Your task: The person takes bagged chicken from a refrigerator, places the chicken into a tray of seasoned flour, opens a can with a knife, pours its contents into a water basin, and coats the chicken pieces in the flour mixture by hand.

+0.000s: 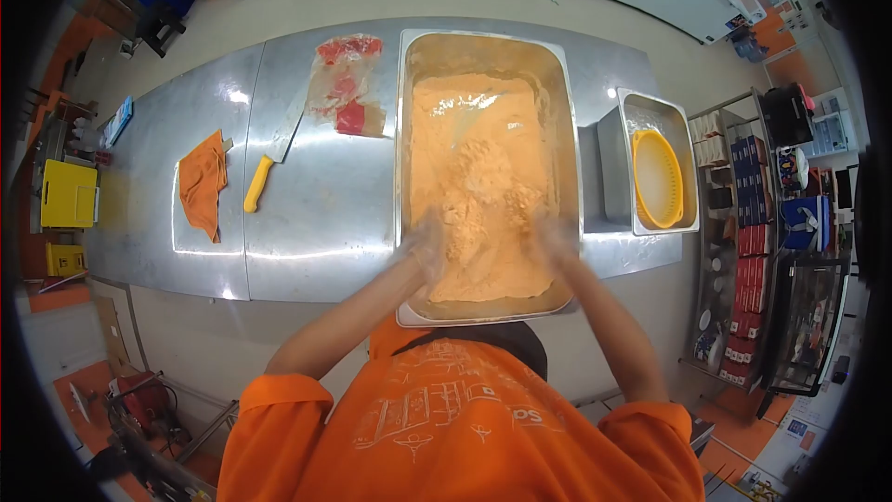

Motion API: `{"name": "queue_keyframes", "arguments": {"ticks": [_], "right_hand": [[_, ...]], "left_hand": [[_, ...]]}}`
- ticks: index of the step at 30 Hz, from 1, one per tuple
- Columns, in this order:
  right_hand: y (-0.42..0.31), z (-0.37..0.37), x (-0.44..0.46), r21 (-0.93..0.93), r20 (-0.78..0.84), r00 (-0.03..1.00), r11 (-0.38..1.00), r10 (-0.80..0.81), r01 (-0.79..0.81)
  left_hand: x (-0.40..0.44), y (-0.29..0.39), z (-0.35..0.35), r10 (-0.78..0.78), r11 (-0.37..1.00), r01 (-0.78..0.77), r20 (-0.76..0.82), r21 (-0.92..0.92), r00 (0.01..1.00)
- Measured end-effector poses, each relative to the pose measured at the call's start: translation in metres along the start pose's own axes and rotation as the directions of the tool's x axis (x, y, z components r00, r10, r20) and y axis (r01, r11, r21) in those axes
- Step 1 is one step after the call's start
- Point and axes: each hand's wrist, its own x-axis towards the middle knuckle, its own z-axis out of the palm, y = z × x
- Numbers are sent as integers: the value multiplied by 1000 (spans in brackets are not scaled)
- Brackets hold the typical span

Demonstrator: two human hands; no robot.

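Note:
A deep metal pan [570, 177] in front of me holds an orange mix [478, 121], smooth and wet-looking at the far end and lumpy in the middle. My left hand [427, 246] is at the pan's left side, over the near part of the mix. On the opposite side my right hand [555, 240] is likewise over the mix, close to the right wall. Motion smears both hands, so their fingers do not show clearly. Whether either one holds any of the lumpy mix [474, 209] cannot be made out.
Left of the pan on the metal table [325, 214] lie a crumpled red-and-clear plastic bag [344, 74], a yellow-handled knife [260, 181] and an orange cloth [202, 184]. To the right, a smaller metal pan [624, 167] holds a yellow strainer [675, 209]. Shelves [743, 223] stand beyond.

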Motion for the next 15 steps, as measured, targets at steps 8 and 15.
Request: {"name": "queue_keyframes", "arguments": {"ticks": [8,15], "right_hand": [[-57,22,-16,588,79,974,779,212,-217],[-70,-31,-73,-389,282,951,891,-126,234]], "left_hand": [[9,7,14,17,904,69,197,-422,980],[59,-95,-36,49,885,-35,-19,464,999]]}}
